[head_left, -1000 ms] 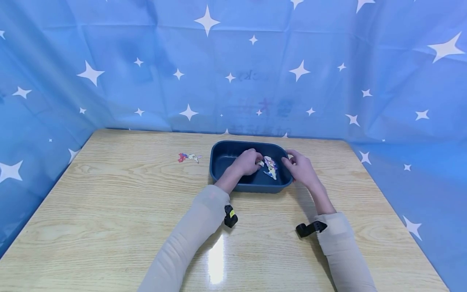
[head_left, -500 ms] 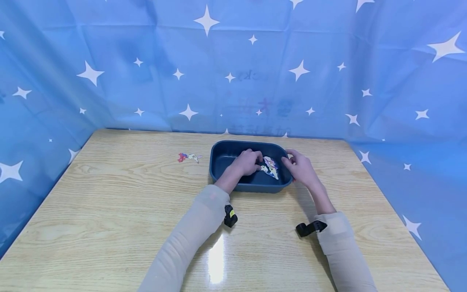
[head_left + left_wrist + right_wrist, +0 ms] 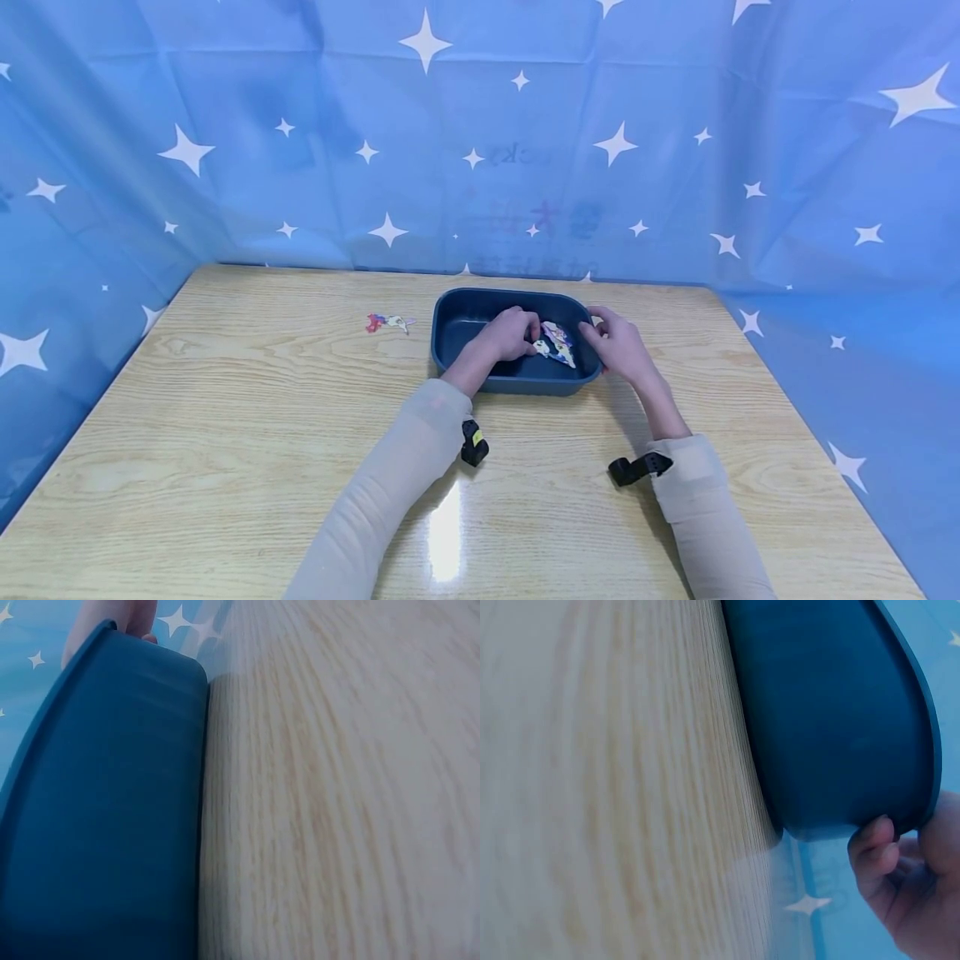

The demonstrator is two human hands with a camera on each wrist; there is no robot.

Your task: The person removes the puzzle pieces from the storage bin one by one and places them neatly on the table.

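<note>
In the head view a dark blue plastic box point(image 3: 517, 387) stands on the table. My left hand point(image 3: 506, 335) reaches inside it, fingers bent downward with a gap between thumb and forefinger. Beside the thumb lies a small whitish flat cutout point(image 3: 542, 347), and whether the thumb touches it I cannot tell. More colourful flat cutouts point(image 3: 558, 335) lie to its right on the box floor, close together. At the box's right end my right hand point(image 3: 618, 346) pinches the rim; the right wrist view shows its fingers point(image 3: 877, 832) against the outer wall. The left wrist view hides the left hand's fingers.
Left of the box, a small red-and-white flat cutout point(image 3: 388, 322) lies on the wooden table point(image 3: 262, 433). A blue curtain with white stars point(image 3: 390, 167) hangs behind and beside the table. Black wrist cameras point(image 3: 474, 444) sit on both sleeves.
The small whitish cutout has come out from between my left fingers and now lies against the others, which have shifted slightly right. My right hand has stayed on the rim.
</note>
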